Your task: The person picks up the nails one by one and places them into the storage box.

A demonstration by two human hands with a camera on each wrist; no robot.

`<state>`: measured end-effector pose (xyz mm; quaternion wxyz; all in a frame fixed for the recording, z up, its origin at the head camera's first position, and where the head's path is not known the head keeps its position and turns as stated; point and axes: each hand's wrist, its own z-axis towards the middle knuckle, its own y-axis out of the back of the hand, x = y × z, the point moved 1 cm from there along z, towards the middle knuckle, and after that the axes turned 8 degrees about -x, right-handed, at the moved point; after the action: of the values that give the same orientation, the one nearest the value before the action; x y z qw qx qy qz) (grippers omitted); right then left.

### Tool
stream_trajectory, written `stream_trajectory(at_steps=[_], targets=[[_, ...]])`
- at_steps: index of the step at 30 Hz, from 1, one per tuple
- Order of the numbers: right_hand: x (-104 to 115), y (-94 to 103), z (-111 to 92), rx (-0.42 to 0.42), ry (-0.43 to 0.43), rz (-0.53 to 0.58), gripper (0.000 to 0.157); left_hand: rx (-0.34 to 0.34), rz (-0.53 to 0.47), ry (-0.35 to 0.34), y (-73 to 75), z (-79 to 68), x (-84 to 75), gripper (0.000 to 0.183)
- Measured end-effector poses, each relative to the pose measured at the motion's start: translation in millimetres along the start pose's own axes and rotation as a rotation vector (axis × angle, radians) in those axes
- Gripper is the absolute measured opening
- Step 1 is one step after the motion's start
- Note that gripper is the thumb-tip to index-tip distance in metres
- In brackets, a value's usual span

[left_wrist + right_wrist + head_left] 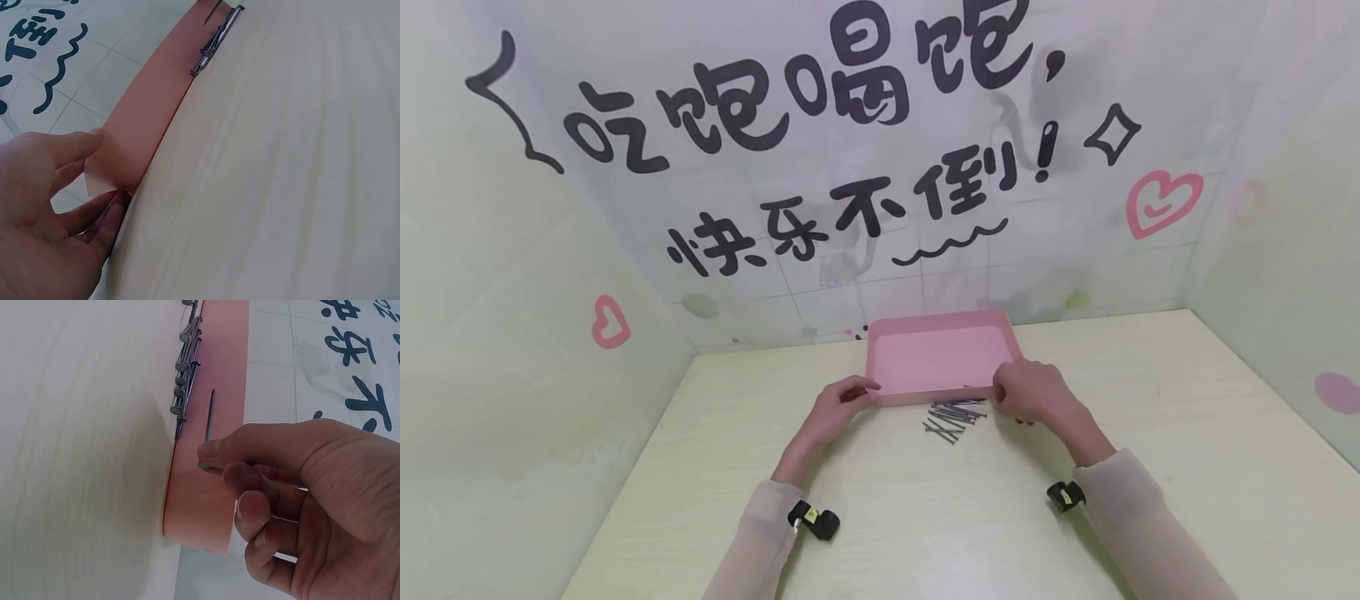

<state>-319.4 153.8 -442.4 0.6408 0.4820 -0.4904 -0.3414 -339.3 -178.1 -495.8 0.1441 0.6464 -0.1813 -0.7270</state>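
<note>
A shallow pink tray [917, 398] sits against the back wall on the table. At its front left corner is my left hand [835, 410]; in the left wrist view the thumb lies on the tray wall [140, 119] near the rim and the other fingers bend at the bottom corner. My right hand [1036, 392], by the front right corner, pinches a single nail [210, 419] near its head between thumb and forefinger, its point directed away from the hand. Several loose nails [953, 418] lie in a pile on the table along the tray's front wall.
The pale wooden table [925, 517] stretches toward the person. A printed white sheet [775, 308] with black writing hangs behind the tray. Small black cameras are strapped at the left sleeve [763, 521] and right sleeve [1131, 492].
</note>
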Motion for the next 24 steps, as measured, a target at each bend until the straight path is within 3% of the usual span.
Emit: stream_trajectory(at_steps=[11, 19, 24], targets=[[1.4, 10.5, 1.2, -0.094, 0.055, -0.019, 0.004, -0.001, 0.010, -0.009, 0.3, 0.7, 2.0, 0.020], [-0.9, 10.5, 1.3, -0.167, 0.072, -0.042, 0.015, 0.007, 0.006, 0.002, 0.7, -0.2, 0.8, 0.020], [-1.8, 10.4, 1.0, -0.219, 0.083, -0.064, 0.010, 0.003, 0.011, -0.006, 0.5, -0.1, 0.3, 0.020]])
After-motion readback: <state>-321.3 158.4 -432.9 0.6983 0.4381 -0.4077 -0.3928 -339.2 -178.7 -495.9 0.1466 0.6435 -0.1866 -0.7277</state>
